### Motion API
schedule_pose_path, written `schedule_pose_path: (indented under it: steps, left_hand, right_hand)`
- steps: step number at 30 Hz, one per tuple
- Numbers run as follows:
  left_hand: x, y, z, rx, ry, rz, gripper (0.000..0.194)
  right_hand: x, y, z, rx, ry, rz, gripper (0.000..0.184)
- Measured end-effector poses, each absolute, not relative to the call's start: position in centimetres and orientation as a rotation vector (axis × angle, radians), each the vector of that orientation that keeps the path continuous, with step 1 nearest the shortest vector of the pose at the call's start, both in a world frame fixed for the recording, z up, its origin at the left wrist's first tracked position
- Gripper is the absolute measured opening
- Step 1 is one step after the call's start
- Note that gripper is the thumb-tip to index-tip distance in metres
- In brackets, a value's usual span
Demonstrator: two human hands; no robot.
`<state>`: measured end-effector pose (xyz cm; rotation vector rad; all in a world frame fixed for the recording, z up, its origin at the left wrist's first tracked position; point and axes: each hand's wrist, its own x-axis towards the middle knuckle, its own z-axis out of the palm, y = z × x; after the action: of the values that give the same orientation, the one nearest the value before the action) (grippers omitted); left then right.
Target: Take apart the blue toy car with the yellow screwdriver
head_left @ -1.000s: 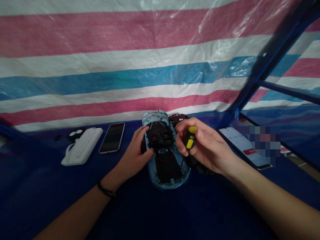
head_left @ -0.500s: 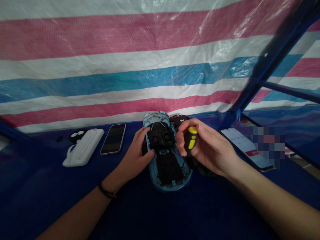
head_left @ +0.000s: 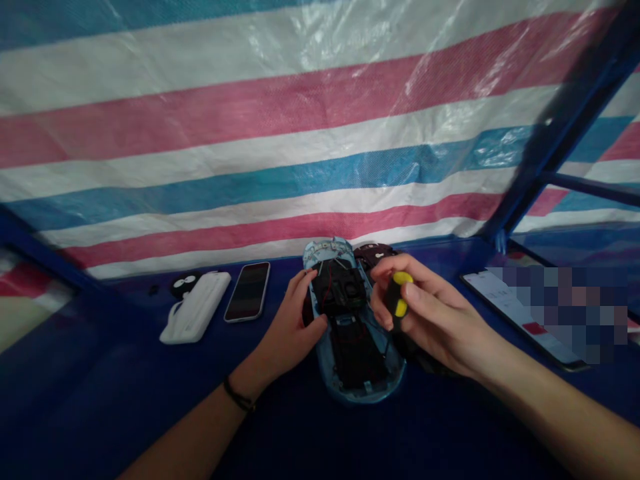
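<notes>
From my remote feed, the right hand (head_left: 433,317) is closed around a yellow-and-black screwdriver (head_left: 397,298), fingers and thumb wrapped on the handle and pinching it upright just above the car. I can't make out the tip behind the fingers. The left hand (head_left: 293,313) is loosely spread, its fingers lying over the left side of an opened light-blue toy car shell (head_left: 324,353) and touching it beside a black module with red wires (head_left: 337,290).

The shell lies on the desk (head_left: 100,387) between the two hands, nose pointing away from me, with a dark maroon part (head_left: 374,253) just behind its right side. A dark phone (head_left: 249,292) and a white case (head_left: 195,309) lie to the left, with a small black item with cartoon eyes (head_left: 183,285) touching the case. A lit phone (head_left: 505,310) lies to the right, partly blurred out. A striped tarpaulin (head_left: 300,133) hangs behind the desk, and the left wrist wears a black band (head_left: 239,395)
</notes>
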<state>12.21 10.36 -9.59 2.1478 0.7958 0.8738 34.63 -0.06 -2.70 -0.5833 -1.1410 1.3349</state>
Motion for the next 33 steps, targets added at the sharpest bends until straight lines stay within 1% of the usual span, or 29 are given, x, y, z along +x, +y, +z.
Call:
schedule_pose_path:
  steps: [7, 10, 13, 16, 18, 20, 23, 27, 30, 33]
  left_hand:
    - [12.2, 10.1, -9.2, 2.103, 0.813, 0.843, 0.073]
    - [12.1, 10.1, -9.3, 2.093, 0.821, 0.841, 0.074]
    - [12.1, 10.1, -9.4, 2.090, 0.817, 0.841, 0.073]
    - [12.2, 10.0, -9.4, 2.096, 0.820, 0.846, 0.073]
    - [12.3, 10.0, -9.4, 2.100, 0.818, 0.842, 0.073]
    - [12.3, 10.0, -9.4, 2.103, 0.813, 0.848, 0.072]
    - [12.4, 9.9, -9.6, 2.109, 0.797, 0.896, 0.069]
    - [12.3, 9.9, -9.9, 2.115, 0.814, 0.866, 0.070]
    - [12.3, 10.0, -10.2, 2.140, 0.858, 0.850, 0.072]
    - [12.3, 10.0, -10.3, 2.180, 0.874, 0.877, 0.073]
  right_hand:
    - [34.5, -0.1, -2.9, -0.640, -1.162, 1.328, 0.033]
    - [34.1, -0.1, -2.9, -0.686, -1.138, 1.326, 0.029]
    - [33.9, -0.1, -2.9, -0.689, -1.117, 1.318, 0.030]
    - [34.3, 0.1, -3.1, -0.738, -1.213, 1.307, 0.036]
    - [34.8, 0.3, -3.1, -0.792, -1.320, 1.266, 0.036]
    - [35.3, 0.4, -2.9, -0.863, -1.462, 1.139, 0.034]
    - [36.0, 0.3, -2.4, -1.015, -1.675, 0.839, 0.034]
    - [36.6, 0.0, -2.2, -1.209, -1.817, 0.522, 0.036]
    - [36.7, -0.1, -2.3, -1.244, -1.854, 0.331, 0.034]
    - [36.5, -0.4, -2.4, -1.230, -1.863, 0.210, 0.029]
